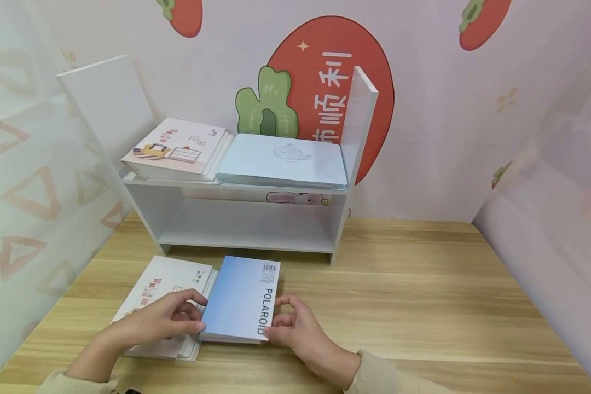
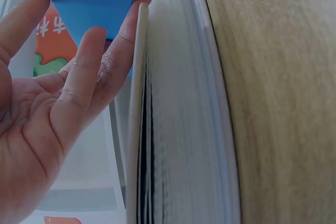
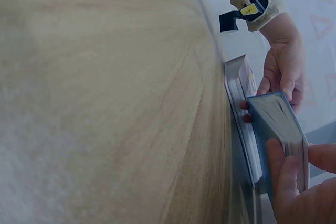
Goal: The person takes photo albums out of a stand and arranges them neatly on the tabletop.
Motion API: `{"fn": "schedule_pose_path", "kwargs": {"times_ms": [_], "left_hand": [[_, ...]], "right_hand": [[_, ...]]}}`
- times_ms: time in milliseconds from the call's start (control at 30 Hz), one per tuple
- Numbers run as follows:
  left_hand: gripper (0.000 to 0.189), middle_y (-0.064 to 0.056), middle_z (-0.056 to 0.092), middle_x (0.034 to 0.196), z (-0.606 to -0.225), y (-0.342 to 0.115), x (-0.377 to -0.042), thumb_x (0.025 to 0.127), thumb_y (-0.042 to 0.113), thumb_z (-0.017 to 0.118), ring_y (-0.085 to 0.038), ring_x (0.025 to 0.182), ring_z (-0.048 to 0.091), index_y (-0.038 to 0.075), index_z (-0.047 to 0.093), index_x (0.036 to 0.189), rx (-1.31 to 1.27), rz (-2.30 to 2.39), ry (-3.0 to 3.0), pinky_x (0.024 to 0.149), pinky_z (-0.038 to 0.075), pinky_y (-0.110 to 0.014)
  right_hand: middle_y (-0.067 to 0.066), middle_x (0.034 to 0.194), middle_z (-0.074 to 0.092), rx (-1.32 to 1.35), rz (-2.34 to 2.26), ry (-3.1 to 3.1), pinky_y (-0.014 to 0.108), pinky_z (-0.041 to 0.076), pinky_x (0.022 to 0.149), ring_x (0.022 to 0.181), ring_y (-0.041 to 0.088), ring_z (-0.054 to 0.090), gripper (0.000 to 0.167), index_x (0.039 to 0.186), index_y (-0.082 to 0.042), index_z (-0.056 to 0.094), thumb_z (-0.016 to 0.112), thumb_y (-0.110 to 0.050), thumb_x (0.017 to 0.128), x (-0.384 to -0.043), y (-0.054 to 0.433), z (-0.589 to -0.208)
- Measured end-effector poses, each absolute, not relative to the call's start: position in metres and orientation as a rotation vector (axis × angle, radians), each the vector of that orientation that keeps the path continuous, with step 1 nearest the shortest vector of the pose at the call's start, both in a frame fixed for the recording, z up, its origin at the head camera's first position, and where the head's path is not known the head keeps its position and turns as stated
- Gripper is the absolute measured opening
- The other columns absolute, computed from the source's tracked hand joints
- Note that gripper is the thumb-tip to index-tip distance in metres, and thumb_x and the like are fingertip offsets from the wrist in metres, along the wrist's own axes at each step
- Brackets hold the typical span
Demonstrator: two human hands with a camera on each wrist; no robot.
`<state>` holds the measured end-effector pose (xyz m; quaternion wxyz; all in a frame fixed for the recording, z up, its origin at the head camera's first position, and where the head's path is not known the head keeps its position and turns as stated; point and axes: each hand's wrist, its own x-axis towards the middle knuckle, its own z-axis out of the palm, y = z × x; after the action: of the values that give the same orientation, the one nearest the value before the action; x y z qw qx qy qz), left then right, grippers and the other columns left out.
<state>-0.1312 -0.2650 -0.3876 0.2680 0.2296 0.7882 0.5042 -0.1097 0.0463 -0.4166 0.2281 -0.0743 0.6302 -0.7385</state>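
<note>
A blue-to-white photo album (image 1: pixel 238 298) marked POLAROID is held between both hands, its right part beside a white album. My left hand (image 1: pixel 163 318) pinches its left edge with thumb and fingers, and my right hand (image 1: pixel 302 331) grips the right edge. The white photo album (image 1: pixel 150 282) with a printed cover lies on the table, partly under my left forearm and hand. In the left wrist view the blue album (image 2: pixel 94 9) shows its spine-side covers and pages between the fingers. The right wrist view shows the blue album (image 3: pixel 283 116) tilted above the white one.
A white two-tier shelf (image 1: pixel 246 224) stands behind on the wooden table (image 1: pixel 423 306). On its upper board lie another printed white album (image 1: pixel 177 145) and a light-blue album (image 1: pixel 285 158) with a whale. Patterned curtains (image 1: pixel 423 137) enclose the back and sides.
</note>
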Motion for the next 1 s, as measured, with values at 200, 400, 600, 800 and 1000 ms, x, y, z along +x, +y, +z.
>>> {"fn": "schedule_pose_path", "kwargs": {"times_ms": [200,400,600,800,1000], "left_hand": [[0.044,-0.009,0.069,0.096,-0.39,-0.265,-0.133,0.099,0.015,0.06,-0.011,0.084,0.069,-0.015,0.043,0.128,0.658,1.354,2.097,0.07,0.051,-0.023],[0.046,-0.007,0.072,0.091,-0.39,-0.263,-0.134,0.099,0.016,0.06,-0.011,0.081,0.068,-0.016,0.044,0.128,0.651,1.307,2.114,0.072,0.05,-0.021],[0.051,-0.007,0.077,0.091,-0.387,-0.258,-0.134,0.094,0.021,0.069,-0.006,0.081,0.066,-0.015,0.052,0.125,0.565,1.237,2.214,0.069,0.051,-0.021],[0.053,-0.009,0.078,0.09,-0.383,-0.251,-0.133,0.089,0.021,0.074,-0.009,0.084,0.07,-0.016,0.056,0.123,0.497,1.169,2.276,0.07,0.051,-0.02],[0.055,-0.006,0.078,0.087,-0.38,-0.246,-0.132,0.086,0.023,0.078,-0.015,0.085,0.073,-0.015,0.059,0.12,0.487,1.063,2.363,0.072,0.053,-0.023]], "right_hand": [[0.001,0.077,0.065,-0.202,-2.017,1.73,0.025,0.057,0.076,0.072,0.01,0.063,0.049,0.126,0.002,0.041,0.066,0.009,0.085,-0.11,0.046,-0.42],[0.005,0.081,0.069,-0.184,-2.019,1.706,0.028,0.058,0.078,0.074,0.012,0.066,0.047,0.126,0.002,0.041,0.065,0.01,0.087,-0.111,0.046,-0.423],[0.005,0.082,0.07,-0.188,-2.026,1.674,0.028,0.058,0.079,0.076,0.013,0.067,0.047,0.128,0.003,0.04,0.064,0.01,0.088,-0.112,0.048,-0.425],[0.006,0.08,0.068,-0.171,-2.041,1.66,0.024,0.058,0.076,0.076,0.012,0.067,0.048,0.127,0.003,0.042,0.064,0.012,0.085,-0.111,0.049,-0.427],[0.0,0.074,0.062,-0.167,-2.029,1.674,0.02,0.054,0.071,0.073,0.01,0.062,0.05,0.127,0.002,0.041,0.065,0.011,0.084,-0.11,0.049,-0.43]]}}
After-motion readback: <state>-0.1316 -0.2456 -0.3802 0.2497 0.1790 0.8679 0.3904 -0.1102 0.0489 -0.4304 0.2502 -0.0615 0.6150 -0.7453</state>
